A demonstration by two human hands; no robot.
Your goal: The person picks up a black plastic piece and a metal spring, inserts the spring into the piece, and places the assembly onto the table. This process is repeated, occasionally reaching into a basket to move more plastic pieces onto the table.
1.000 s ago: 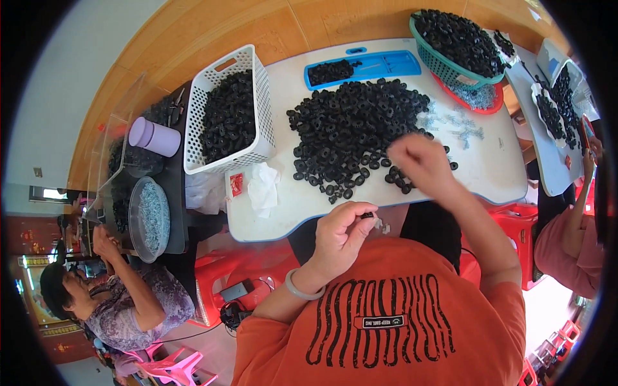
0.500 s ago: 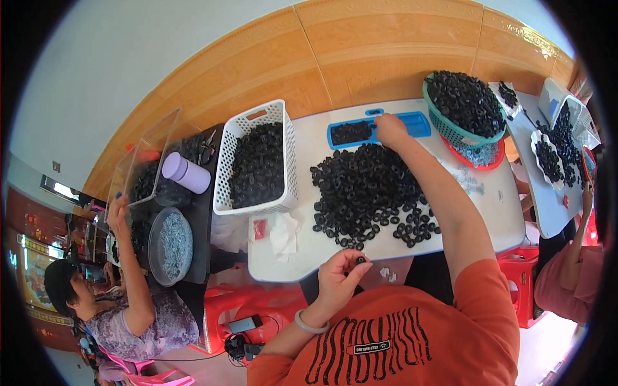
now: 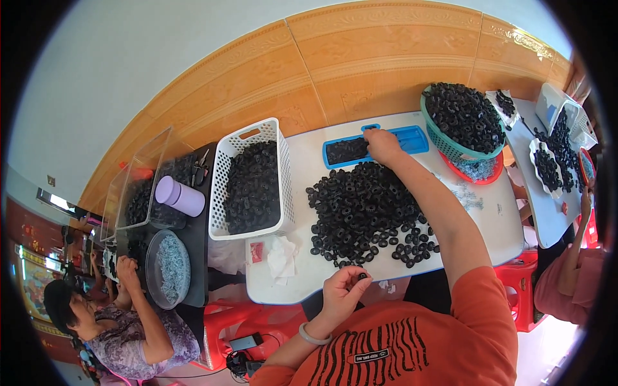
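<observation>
My left hand, with a pale bangle at its wrist, is held at the table's front edge. It pinches a small black ring-shaped piece between thumb and fingers. My right arm stretches across the table, and my right hand rests over the middle of a blue tray. Its fingers are bent together and pointing down, hiding whatever they may hold. Small dark parts fill the tray's left section. Between my hands spreads a big heap of black ring-shaped pieces, with loose ones at its near right side.
A white perforated basket of black pieces stands left; a green basket heaped with them stands back right, over a red basin of clear bits. White tissue lies front left. One person sits left, another right.
My right hand has shifted slightly left over the tray. My left hand still pinches the black piece. The person at left has lowered a raised hand. The whole view has tilted a little.
</observation>
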